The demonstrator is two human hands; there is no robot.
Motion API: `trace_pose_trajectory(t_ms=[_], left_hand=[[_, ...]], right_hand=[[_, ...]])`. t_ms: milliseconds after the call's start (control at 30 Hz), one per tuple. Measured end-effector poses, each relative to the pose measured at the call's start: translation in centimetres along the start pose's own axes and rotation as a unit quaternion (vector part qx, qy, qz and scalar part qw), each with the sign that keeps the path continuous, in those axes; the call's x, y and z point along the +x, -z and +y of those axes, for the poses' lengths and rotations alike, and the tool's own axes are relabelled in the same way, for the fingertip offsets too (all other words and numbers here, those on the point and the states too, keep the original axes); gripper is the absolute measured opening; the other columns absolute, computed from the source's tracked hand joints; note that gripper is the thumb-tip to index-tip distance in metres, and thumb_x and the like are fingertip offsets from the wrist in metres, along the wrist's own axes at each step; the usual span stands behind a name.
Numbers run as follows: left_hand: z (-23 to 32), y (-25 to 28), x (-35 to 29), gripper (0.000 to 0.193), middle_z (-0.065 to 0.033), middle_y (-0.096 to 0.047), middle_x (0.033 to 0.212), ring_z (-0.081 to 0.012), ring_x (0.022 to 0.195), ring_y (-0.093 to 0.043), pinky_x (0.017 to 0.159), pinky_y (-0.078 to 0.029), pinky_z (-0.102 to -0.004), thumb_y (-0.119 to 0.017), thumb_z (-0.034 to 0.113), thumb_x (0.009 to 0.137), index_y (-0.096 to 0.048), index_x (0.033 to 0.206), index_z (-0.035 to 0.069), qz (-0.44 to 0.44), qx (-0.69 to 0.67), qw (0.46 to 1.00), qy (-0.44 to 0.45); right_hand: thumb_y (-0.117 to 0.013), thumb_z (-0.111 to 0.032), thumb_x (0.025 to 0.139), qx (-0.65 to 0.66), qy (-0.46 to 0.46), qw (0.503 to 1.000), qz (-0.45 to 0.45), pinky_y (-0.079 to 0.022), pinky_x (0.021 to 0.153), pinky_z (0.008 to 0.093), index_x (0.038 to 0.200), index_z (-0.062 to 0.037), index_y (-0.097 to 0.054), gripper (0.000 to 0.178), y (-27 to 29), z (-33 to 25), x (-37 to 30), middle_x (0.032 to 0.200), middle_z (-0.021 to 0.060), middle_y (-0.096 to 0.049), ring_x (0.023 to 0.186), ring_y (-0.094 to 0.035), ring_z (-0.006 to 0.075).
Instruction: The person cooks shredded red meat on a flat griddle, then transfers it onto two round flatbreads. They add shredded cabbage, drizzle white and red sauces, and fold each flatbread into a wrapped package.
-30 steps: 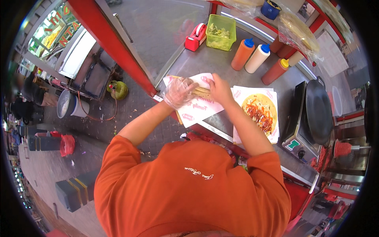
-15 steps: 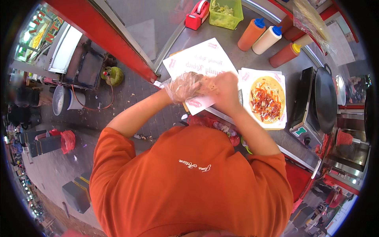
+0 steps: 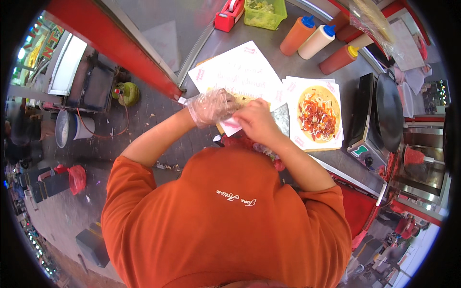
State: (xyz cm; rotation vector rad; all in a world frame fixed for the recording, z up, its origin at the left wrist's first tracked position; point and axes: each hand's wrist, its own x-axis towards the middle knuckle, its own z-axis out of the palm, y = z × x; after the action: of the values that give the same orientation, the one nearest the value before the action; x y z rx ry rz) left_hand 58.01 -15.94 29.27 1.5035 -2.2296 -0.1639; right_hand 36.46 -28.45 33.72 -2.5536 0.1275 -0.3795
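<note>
My left hand (image 3: pixel 212 107), in a clear plastic glove, is curled over one end of a rolled flatbread wrap (image 3: pixel 246 100). My bare right hand (image 3: pixel 259 122) has its fingers bent round the other end. Most of the wrap is hidden under both hands. It lies on a white printed paper sheet (image 3: pixel 240 65), at the near part of the sheet. To the right an open flatbread (image 3: pixel 332 96), topped with chopped reddish filling and white and orange sauce, lies flat on a stack of white printed papers (image 3: pixel 289 86).
Behind the papers stand a red tape dispenser (image 3: pixel 224 21), a green basket (image 3: pixel 264 20) of shredded vegetable, and orange (image 3: pixel 293 41), white (image 3: pixel 314 44) and red (image 3: pixel 337 61) squeeze bottles. A black griddle pan (image 3: pixel 388 110) sits on a stove (image 3: pixel 361 139) at the right.
My right hand has slid down and closed more tightly on the wrap, its fingers now sharper in view. The wrap looks more tightly rolled. The whole view has shifted slightly.
</note>
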Motion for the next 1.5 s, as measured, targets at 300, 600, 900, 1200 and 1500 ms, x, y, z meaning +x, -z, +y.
trace_pose_trajectory(t_ms=[300,600,900,1200,1500], left_hand=[[1.5,2.4,-0.8,0.047,-0.0136,-0.071,0.13,-0.0347,0.123,-0.065,0.107,-0.05,-0.0465,-0.077,0.036,0.094,-0.071,0.131,0.008,-0.031,-0.116,0.982,0.147],[0.8,1.2,-1.0,0.039,-0.0112,-0.072,0.128,-0.0327,0.121,-0.065,0.108,-0.05,-0.0457,-0.072,0.032,0.099,-0.071,0.131,0.011,-0.012,-0.126,0.981,0.149],[1.7,2.9,0.7,0.045,-0.0149,-0.062,0.144,-0.0371,0.131,-0.058,0.111,-0.046,-0.0474,-0.076,0.037,0.092,-0.072,0.131,0.015,-0.085,0.0,0.989,0.124],[0.6,-2.5,-1.3,0.067,-0.0142,-0.056,0.151,-0.0387,0.134,-0.056,0.111,-0.045,-0.053,-0.082,0.044,0.084,-0.062,0.144,0.023,0.033,0.019,0.997,0.063],[2.4,0.7,0.8,0.055,-0.0122,-0.065,0.131,-0.0349,0.123,-0.062,0.101,-0.052,-0.0469,-0.084,0.037,0.083,-0.072,0.134,0.022,-0.002,0.013,0.997,0.073]], right_hand=[[-0.083,-0.021,0.088,0.077,-0.078,0.994,0.024,-0.037,0.105,0.0406,0.101,-0.0114,-0.076,0.018,1.7,0.9,1.4,0.095,0.0023,-0.071,0.098,-0.062,0.0228],[-0.079,-0.023,0.088,-0.068,0.074,0.995,0.008,-0.035,0.106,0.0468,0.115,-0.0126,-0.071,0.03,1.6,-2.6,0.7,0.105,0.0019,-0.071,0.103,-0.06,0.0256],[-0.07,-0.013,0.088,-0.066,0.127,0.989,-0.028,-0.039,0.103,0.0462,0.11,-0.0104,-0.074,0.022,0.6,-2.8,-0.2,0.098,0.0026,-0.071,0.104,-0.061,0.0236],[-0.067,-0.008,0.092,-0.049,0.056,0.995,-0.065,-0.038,0.101,0.0424,0.116,-0.0108,-0.076,0.026,-0.1,-1.3,-1.4,0.104,0.002,-0.076,0.102,-0.062,0.0231],[-0.078,-0.014,0.088,0.031,-0.029,0.999,0.028,-0.038,0.097,0.0428,0.093,-0.0124,-0.081,0.006,-0.3,-1.0,-1.3,0.091,0.001,-0.077,0.093,-0.063,0.0223]])
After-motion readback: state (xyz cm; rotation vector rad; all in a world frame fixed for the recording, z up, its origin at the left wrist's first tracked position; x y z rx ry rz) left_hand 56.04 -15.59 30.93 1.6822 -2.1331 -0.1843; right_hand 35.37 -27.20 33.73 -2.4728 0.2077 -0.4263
